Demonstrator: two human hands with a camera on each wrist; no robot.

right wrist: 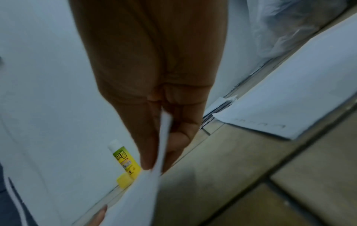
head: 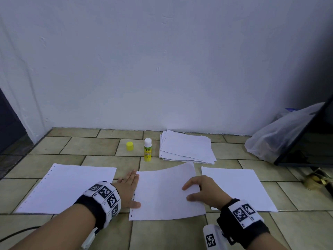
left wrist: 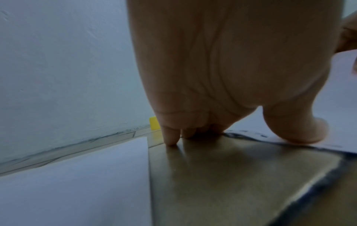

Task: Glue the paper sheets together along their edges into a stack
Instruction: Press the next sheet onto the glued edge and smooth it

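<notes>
Three white sheets lie side by side on the tiled floor: a left sheet point(head: 68, 188), a middle sheet point(head: 162, 199) and a right sheet point(head: 239, 188). My left hand point(head: 129, 190) lies flat at the middle sheet's left edge, fingers straight on the tile point(left wrist: 171, 137), with the thumb point(left wrist: 297, 128) pressing the punched margin. My right hand point(head: 200, 190) pinches the right part of the middle sheet point(right wrist: 164, 137), whose far right corner curls up off the floor. Behind stand an uncapped glue stick point(head: 147, 149) and its yellow cap point(head: 129, 146). A loose pile of sheets point(head: 187, 147) lies by the wall.
A white wall closes off the back. At the right are a clear plastic bag point(head: 281, 134), a dark leaning panel point(head: 306, 138) and small golden objects point(head: 315, 181). A black cable point(head: 18, 233) runs along the floor at the near left.
</notes>
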